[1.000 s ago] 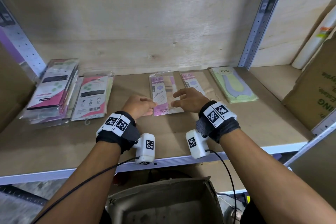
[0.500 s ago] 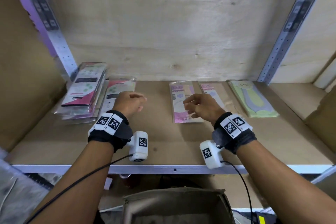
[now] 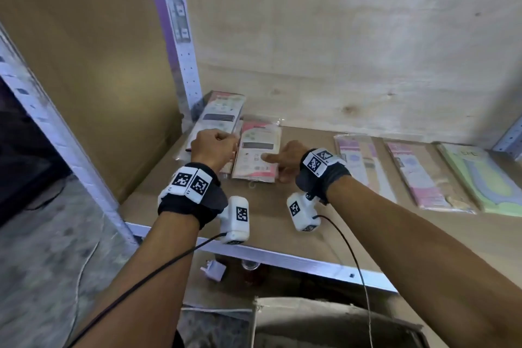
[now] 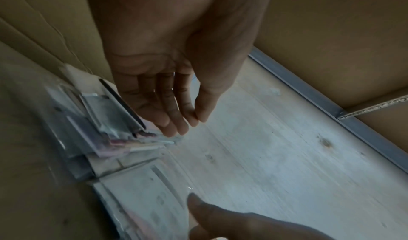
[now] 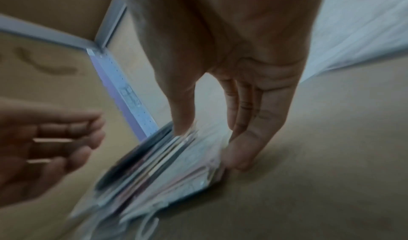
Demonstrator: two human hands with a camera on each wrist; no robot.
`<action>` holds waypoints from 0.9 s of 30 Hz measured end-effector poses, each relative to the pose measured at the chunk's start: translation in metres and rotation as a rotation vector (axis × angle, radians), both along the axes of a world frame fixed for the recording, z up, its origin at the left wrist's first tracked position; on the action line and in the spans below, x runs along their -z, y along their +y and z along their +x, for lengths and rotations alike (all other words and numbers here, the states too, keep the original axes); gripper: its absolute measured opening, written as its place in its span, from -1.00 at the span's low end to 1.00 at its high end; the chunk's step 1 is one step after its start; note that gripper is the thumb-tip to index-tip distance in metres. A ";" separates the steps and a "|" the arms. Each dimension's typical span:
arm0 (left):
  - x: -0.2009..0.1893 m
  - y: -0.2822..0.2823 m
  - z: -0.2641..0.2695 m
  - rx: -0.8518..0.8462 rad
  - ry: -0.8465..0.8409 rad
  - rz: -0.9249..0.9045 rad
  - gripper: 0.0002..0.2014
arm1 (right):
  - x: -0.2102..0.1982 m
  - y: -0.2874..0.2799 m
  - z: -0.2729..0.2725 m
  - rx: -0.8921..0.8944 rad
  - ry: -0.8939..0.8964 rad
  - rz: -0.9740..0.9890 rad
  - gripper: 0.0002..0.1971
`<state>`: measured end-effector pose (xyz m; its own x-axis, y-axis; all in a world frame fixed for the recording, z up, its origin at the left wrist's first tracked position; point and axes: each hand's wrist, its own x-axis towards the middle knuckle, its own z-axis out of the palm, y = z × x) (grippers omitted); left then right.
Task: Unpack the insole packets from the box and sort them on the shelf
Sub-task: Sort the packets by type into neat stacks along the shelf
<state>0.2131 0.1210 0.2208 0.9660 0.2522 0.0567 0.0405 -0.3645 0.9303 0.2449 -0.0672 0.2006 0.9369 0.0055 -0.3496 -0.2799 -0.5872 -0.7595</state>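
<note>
Because the packets are already out and lying flat, the wide brown shelf (image 3: 282,223) is where the work is now. The open box (image 3: 324,316) sits low down in front of it. I cannot see if any packets are left inside it.

Two piles of insole packets sit at the left end of the shelf. The corner stack (image 3: 220,113) is right by the metal post (image 3: 180,65). The second stack (image 3: 258,150) lies just beside it and touches it. Both piles point their long sides from the front of the shelf to the back. Two pink packets (image 3: 358,161) and a green packet (image 3: 480,178) lie well apart, off to the right.

The right hand (image 3: 285,159) is the nearer one to the second stack. It holds that pile at its right front edge. Its thumb (image 3: 268,157) lies on top, and its fingers (image 5: 238,158) press in at the side, down by the shelf.

The left hand (image 3: 213,147) hangs over the front end of the corner stack. It is loosely curled and holds nothing.

I think the next move is to square up the second stack. The pile lies left of the right hand's grip, so a push would slide it toward the corner stack.
</note>
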 end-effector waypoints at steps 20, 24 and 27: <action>0.006 -0.061 -0.016 0.349 0.291 -0.345 -0.37 | -0.017 -0.098 -0.092 0.070 -0.193 0.404 -0.80; -0.007 -0.092 -0.028 0.554 0.287 -0.526 -0.36 | -0.033 -0.127 -0.119 0.019 -0.431 0.274 -0.79; -0.013 -0.116 -0.032 0.669 0.284 -0.672 -0.40 | -0.045 -0.145 -0.133 -0.075 -0.584 0.082 -0.78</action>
<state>0.1816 0.0045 0.2343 0.8768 -0.4555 -0.1539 0.2724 0.2068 0.9397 0.1114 -0.2126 0.2453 0.9700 0.0840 0.2281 0.2379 -0.5222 -0.8190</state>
